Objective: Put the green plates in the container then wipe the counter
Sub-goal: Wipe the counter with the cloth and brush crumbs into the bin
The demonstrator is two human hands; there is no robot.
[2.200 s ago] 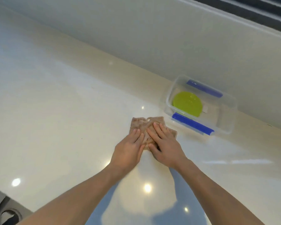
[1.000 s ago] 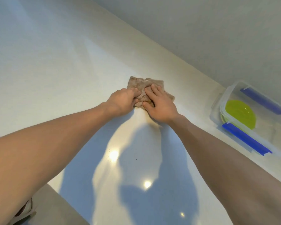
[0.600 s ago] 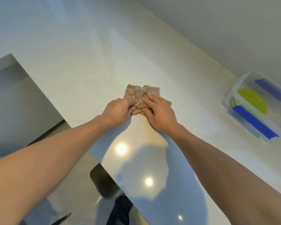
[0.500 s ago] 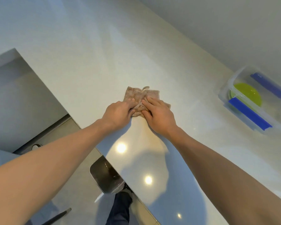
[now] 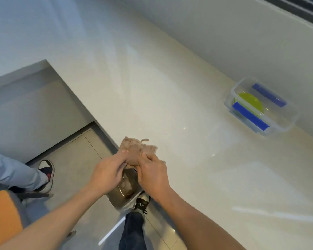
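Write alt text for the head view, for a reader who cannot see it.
Both hands, left hand and right hand, grip a brown cloth at the near edge of a white counter. Far right, a clear container with blue clips holds a green plate. Below the edge show floor and someone's leg and shoe.

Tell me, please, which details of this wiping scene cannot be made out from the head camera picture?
- Number of green plates: they are stacked in the clear container, and a blue clip crosses them.
- Near part of the brown cloth: covered by the left hand and the right hand.
- Dirt left on the counter: glare and blur hide it.
- The seated person at left: cut off by the frame edge.
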